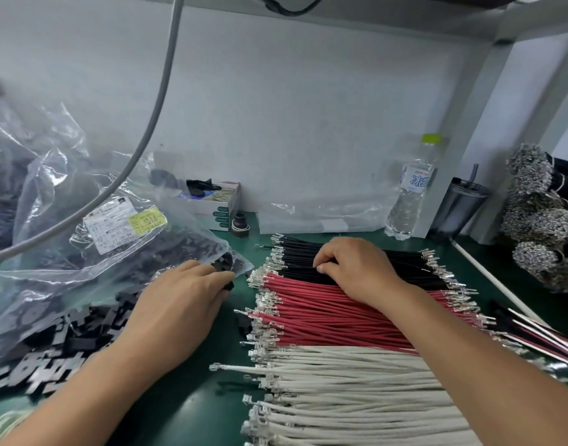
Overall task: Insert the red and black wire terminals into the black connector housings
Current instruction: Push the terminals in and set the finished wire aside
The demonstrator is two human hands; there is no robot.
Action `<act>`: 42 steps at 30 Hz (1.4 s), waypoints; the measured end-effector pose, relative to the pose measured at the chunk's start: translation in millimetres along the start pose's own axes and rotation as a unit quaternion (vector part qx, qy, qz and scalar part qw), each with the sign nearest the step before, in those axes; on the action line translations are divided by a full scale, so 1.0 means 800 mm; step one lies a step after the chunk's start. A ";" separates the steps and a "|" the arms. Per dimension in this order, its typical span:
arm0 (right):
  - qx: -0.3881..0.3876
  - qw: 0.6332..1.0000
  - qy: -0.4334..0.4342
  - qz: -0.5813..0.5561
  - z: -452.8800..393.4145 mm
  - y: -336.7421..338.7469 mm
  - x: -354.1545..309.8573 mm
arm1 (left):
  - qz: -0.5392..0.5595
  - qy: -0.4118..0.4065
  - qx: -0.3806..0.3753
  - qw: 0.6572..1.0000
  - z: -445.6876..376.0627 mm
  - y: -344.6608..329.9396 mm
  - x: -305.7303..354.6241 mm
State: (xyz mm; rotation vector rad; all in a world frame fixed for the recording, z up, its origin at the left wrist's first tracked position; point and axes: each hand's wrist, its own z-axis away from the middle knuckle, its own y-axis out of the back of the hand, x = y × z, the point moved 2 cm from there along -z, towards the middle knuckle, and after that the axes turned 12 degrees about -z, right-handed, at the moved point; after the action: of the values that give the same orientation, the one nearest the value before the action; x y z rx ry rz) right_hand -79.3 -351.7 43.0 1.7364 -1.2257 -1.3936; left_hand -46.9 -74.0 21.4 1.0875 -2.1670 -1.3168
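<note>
The right hand's fingers are curled down onto the black wires, fingertips and thumb pressed into the smooth, thin-insulated strands as if pinching one or two, though the view is too soft to tell whether a single wire is actually caught between them. The right hand lies palm down across that bundle, its forearm crossing the red wires just below. The left hand's fingers bend around a small, blocky black connector housing, held at the fingertips beside the mouth of a crinkled clear plastic bag. The left hand rests over a loose heap of matte black connector housings spilled from that bag onto the green counter. The wires lie in flat, parallel bands: black farthest, red in the middle, and braided-looking white wires nearest, each ending in shiny crimped metal terminals that form a ragged silver edge on the left. A label sheet with a yellow sticker shows through the bag. Against the pale back wall stand a small open cardboard box, a clear ribbed water bottle with a green cap, and a dark tumbler. Bristling bundles of metal terminals stack at the far right.
</note>
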 end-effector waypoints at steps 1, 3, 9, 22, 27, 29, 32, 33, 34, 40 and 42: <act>0.005 1.000 0.014 0.016 0.002 0.001 -0.001 | 0.008 0.012 0.015 1.000 0.000 0.000 0.000; 0.023 0.998 0.047 0.044 0.006 0.009 -0.003 | 0.028 0.039 0.047 0.998 0.001 0.001 0.002; 0.127 0.984 0.114 0.053 0.027 0.071 -0.026 | 0.250 0.161 0.101 0.949 -0.002 0.015 0.001; 0.231 0.955 0.175 0.062 0.138 0.056 -0.037 | 0.016 -0.083 -0.001 0.996 0.017 0.039 0.040; 0.216 0.960 0.170 0.056 0.139 0.056 -0.041 | 0.063 0.012 0.060 0.996 0.014 0.049 0.014; 0.226 0.956 0.181 0.054 0.140 0.057 -0.045 | 0.228 0.106 0.056 0.966 0.016 0.055 0.009; 0.242 0.948 0.207 0.018 0.144 0.060 -0.056 | 0.413 0.130 0.024 0.901 0.018 0.055 0.034; 0.241 0.947 0.211 -0.013 0.145 0.061 -0.060 | 0.426 0.120 0.017 0.896 0.021 0.053 0.043; 0.236 0.947 0.213 -0.045 0.147 0.062 -0.065 | 0.426 0.108 0.013 0.898 0.022 0.053 0.052; 0.188 0.958 0.195 -0.091 0.151 0.056 -0.084 | 0.496 0.094 0.027 0.863 0.026 0.046 0.072; 0.184 0.960 0.192 -0.080 0.152 0.054 -0.085 | 0.520 0.096 0.030 0.848 0.025 0.045 0.074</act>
State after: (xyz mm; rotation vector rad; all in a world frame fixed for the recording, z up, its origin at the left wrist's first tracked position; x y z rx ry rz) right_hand -209.8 -294.9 74.6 2.2777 -1.1951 -0.8799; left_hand -112.6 -99.0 39.0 -0.0550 -2.0884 -0.5846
